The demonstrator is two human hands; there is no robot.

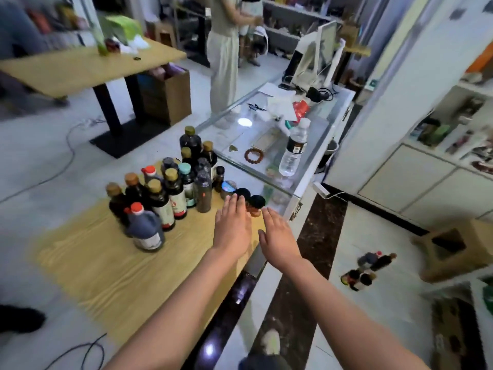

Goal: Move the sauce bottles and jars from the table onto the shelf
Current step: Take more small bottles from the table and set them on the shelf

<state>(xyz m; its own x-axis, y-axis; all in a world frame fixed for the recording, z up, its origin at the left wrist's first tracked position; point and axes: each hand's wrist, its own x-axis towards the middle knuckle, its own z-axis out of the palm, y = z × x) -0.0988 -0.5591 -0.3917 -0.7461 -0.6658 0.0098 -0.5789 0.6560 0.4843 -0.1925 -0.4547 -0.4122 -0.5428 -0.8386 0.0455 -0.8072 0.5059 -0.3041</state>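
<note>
While both hands are reaching forward over the wooden surface (88, 265), I am seeing that neither grip is holding anything: the left hand (232, 228) and the right hand (278, 240) are both flat, with the fingers stretched and spread. I am judging that they are opened like this because two small jars are the goal, one for each grip.

Just beyond the left fingertips a black-lidded jar (243, 194) is standing, and the fingertips seem to be at its lid, though I cannot tell if they are touching. Between the two grips, a little farther out, an orange jar (256, 206) with a dark lid is standing close to the surface edge. A jar with a pale printed lid (228, 188) is sitting just past them.

To the left of the left grip the sauce bottles (170, 190) are crowding upright together, with a big red-capped jug (145, 228) nearest to me. I think the small jars are being taken first because they are standing at the near corner and are easy for one hand each.

Far to the right of the right grip, some bottles (369, 269) are appearing low down, blurred; whether that is the shelf I cannot say.
</note>
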